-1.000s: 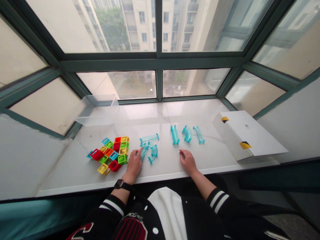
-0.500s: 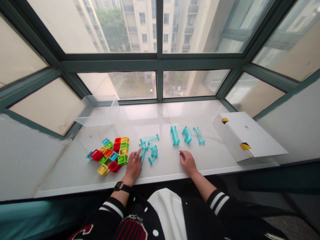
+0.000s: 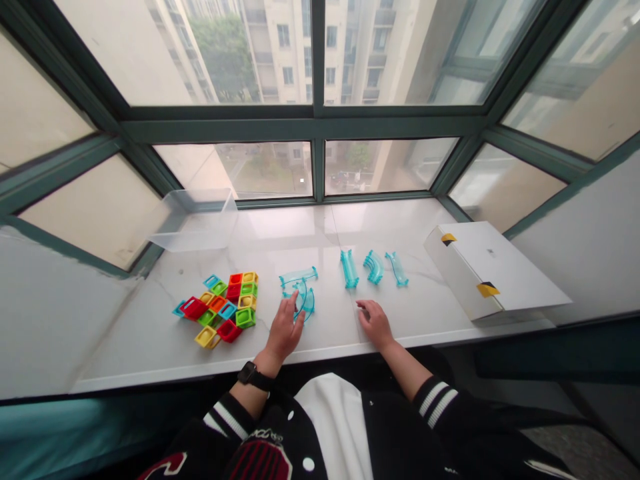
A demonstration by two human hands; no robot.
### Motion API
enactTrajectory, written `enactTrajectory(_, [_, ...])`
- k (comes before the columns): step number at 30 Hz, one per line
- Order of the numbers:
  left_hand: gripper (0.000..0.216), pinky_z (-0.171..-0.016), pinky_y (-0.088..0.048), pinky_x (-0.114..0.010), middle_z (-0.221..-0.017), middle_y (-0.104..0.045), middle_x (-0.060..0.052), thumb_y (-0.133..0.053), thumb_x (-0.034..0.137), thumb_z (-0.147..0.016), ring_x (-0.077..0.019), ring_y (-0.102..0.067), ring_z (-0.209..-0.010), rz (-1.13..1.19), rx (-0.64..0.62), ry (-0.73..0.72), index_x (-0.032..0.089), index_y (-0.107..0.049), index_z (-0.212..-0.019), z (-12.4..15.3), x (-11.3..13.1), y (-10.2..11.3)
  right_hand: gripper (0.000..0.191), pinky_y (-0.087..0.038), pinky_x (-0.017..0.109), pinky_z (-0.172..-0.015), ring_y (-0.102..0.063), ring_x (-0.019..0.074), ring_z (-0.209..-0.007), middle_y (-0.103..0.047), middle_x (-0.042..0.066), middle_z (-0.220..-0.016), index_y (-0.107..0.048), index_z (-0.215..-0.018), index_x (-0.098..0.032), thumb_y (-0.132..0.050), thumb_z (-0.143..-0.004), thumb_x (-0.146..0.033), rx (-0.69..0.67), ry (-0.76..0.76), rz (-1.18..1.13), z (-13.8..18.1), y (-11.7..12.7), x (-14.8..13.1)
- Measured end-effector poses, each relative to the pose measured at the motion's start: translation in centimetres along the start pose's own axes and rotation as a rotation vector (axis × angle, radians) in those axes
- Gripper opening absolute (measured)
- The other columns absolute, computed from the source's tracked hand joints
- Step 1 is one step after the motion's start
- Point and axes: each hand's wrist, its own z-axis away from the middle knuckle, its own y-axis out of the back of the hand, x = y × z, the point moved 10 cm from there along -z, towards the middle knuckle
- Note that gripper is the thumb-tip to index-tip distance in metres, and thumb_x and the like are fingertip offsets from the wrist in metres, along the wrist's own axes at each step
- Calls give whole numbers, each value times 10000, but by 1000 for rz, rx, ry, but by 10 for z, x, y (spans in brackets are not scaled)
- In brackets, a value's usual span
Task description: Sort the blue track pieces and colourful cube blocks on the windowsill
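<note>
My left hand lies on the white sill with its fingers on a small heap of clear teal curved track pieces, partly covering the nearest ones; I cannot tell whether it grips one. My right hand rests flat and open on the sill, holding nothing. Beyond it lie three more teal track pieces in a row, apart from each other. Left of my left hand sits a cluster of several coloured square blocks, red, green, yellow, orange and blue.
A clear plastic tub stands at the back left by the window. A white cardboard box with yellow-black tape lies at the right end of the sill. Window frames close off the back; the sill's front edge runs just before my wrists.
My left hand has slid to the right, from the left side of the teal heap onto it. The heap's pieces have shifted closer together. My right hand has stayed put.
</note>
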Motion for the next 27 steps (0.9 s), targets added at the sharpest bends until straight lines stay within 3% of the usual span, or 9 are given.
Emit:
enactTrajectory(3, [583, -1013, -538, -465, -1201, -597, -126, -428, 375, -1069, -257, -619, -1050, 54, -82, 5, 229, -334, -1626, 2, 14, -22, 351, -600, 443, -899, -689, 240, -922, -728, 75, -1033, -660, -1278, -259, -519, -966, -182, -17, 62, -114, -2, 4, -34])
enactTrajectory(6, [598, -1118, -478, -513, -1345, -585, -173, -403, 390, -1068, -302, -590, -1245, 131, -185, 53, 197, -340, -1630, 5, 23, -49, 468, -603, 438, -934, -690, 227, -953, -716, 66, -1103, -578, -1428, -299, -566, -971, -195, -103, 155, -202, -6, 2, -80])
enactTrajectory(9, [593, -1245, -332, -553, -1555, -493, -180, -336, 432, -1087, -331, -394, -1513, 219, -266, 161, 203, -348, -1634, 8, 26, -73, 543, -604, 427, -937, -686, 229, -1000, -689, 79, -1193, -540, -1480, -320, -634, -955, -220, -249, 237, -218, -7, -8, -115])
enactTrajectory(11, [596, -1278, -266, -562, -1638, -421, -161, -289, 456, -1099, -325, -286, -1583, 266, -305, 208, 215, -338, -1642, 9, 31, -83, 516, -603, 428, -937, -680, 240, -1035, -677, 87, -1213, -562, -1451, -316, -662, -951, -238, -278, 250, -216, -8, -10, -125])
enactTrajectory(14, [627, -1275, -285, -556, -1624, -424, -174, -266, 488, -1103, -318, -342, -1551, 309, -319, 192, 204, -299, -1661, 6, 46, -84, 412, -597, 455, -951, -671, 263, -1059, -689, 93, -1172, -603, -1362, -288, -686, -958, -282, -206, 232, -201, -11, -6, -122])
enactTrajectory(18, [656, -1220, -395, -524, -1488, -521, -168, -327, 497, -1100, -280, -529, -1370, 367, -331, 58, 214, -227, -1684, 1, 72, -74, 315, -621, 439, -876, -684, 249, -953, -715, 90, -1111, -621, -1295, -264, -666, -989, -324, -104, 189, -182, -14, 8, -106])
enactTrajectory(21, [658, -1187, -443, -518, -1504, -516, -153, -398, 471, -1094, -263, -571, -1305, 413, -350, -43, 257, -210, -1687, 1, 86, -70, 298, -628, 428, -841, -686, 237, -894, -724, 87, -1101, -642, -1274, -262, -672, -997, -368, -84, 164, -168, -17, 22, -95])
enactTrajectory(27, [622, -1203, -451, -529, -1582, -493, -138, -511, 410, -1067, -268, -554, -1374, 475, -383, -102, 303, -320, -1649, 5, 97, -77, 234, -617, 479, -943, -690, 289, -1062, -732, 105, -1121, -709, -1210, -279, -633, -1022, -396, -72, 119, -127, -16, 48, -75])
